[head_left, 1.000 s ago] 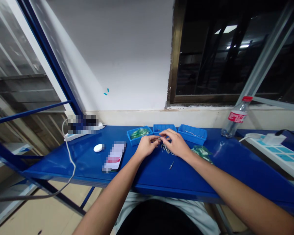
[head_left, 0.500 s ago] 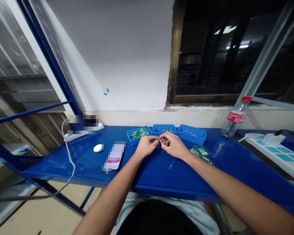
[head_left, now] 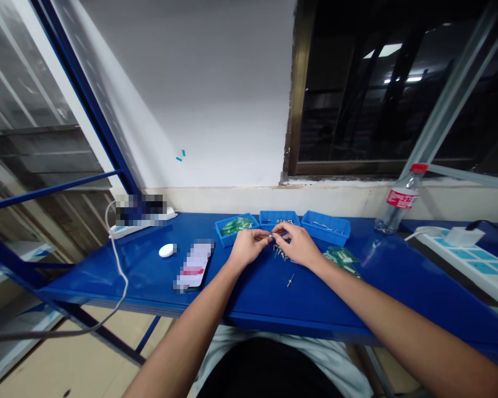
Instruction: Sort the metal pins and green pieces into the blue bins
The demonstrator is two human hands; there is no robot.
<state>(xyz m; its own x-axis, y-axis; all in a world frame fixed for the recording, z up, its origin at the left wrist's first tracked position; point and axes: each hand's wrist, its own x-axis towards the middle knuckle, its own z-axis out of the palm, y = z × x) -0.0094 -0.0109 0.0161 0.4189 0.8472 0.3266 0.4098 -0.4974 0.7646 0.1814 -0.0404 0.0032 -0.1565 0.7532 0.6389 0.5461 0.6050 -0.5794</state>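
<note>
My left hand [head_left: 251, 247] and my right hand [head_left: 297, 244] meet fingertip to fingertip above the blue table, just in front of the bins. Between their pinched fingers is a small silvery metal part [head_left: 270, 235], mostly covered, so its exact kind is unclear. Under and beside my right hand lies a pile of small metal rivets [head_left: 280, 252], partly hidden by that hand. One loose rivet [head_left: 290, 280] with a thin stem lies apart, nearer the table's front edge.
Behind my hands stand a left bin [head_left: 228, 239] with green packets, a middle bin [head_left: 279, 214] with metal parts and a right bin [head_left: 332, 236] with thin pins. Around are green packets [head_left: 341, 258], a phone [head_left: 195, 265], a white oval object [head_left: 166, 251], a bottle [head_left: 398, 202] and a power strip [head_left: 473, 260].
My right hand has shifted slightly and its fingers have moved, so more of the rivet pile shows beneath it. My left hand stays nearly in place.
</note>
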